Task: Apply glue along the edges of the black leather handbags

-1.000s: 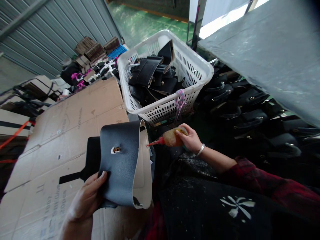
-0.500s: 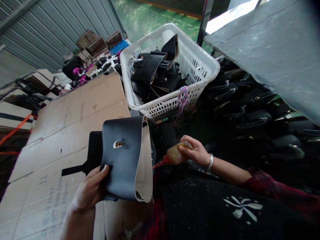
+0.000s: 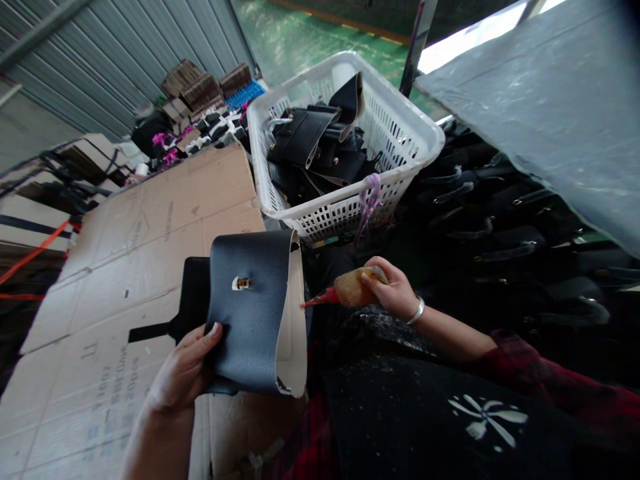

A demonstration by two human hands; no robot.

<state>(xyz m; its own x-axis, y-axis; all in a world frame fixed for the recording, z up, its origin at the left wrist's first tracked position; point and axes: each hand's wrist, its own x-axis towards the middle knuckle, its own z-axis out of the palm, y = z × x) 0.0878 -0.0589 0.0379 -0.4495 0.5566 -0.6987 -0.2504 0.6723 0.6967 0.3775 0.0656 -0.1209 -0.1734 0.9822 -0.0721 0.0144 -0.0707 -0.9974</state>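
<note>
My left hand (image 3: 187, 367) grips a black leather bag body (image 3: 253, 313) by its left side, thumb on the front. A gold-coloured clasp (image 3: 242, 283) sits on its front, and its pale inner side opens to the right. Behind it a black flap with a narrow strap (image 3: 150, 332) lies over the cardboard. My right hand (image 3: 393, 290) is closed around a yellowish squeeze bottle (image 3: 353, 288) with a red pointed nozzle (image 3: 323, 298). The nozzle tip is at the bag's right edge; whether it touches I cannot tell.
Flattened cardboard (image 3: 115, 267) covers the surface at left. A white plastic basket (image 3: 430, 143) with black bag pieces stands ahead. Many black bags (image 3: 500, 233) sit in rows at right, beneath a grey sheet-covered surface (image 3: 550, 87). Stacked pieces (image 3: 197, 87) lie at the far left.
My right hand has raised the bottle, and its nozzle has moved up along the bag's right edge. The bag stays in my left hand, while the whole view has shifted slightly.
</note>
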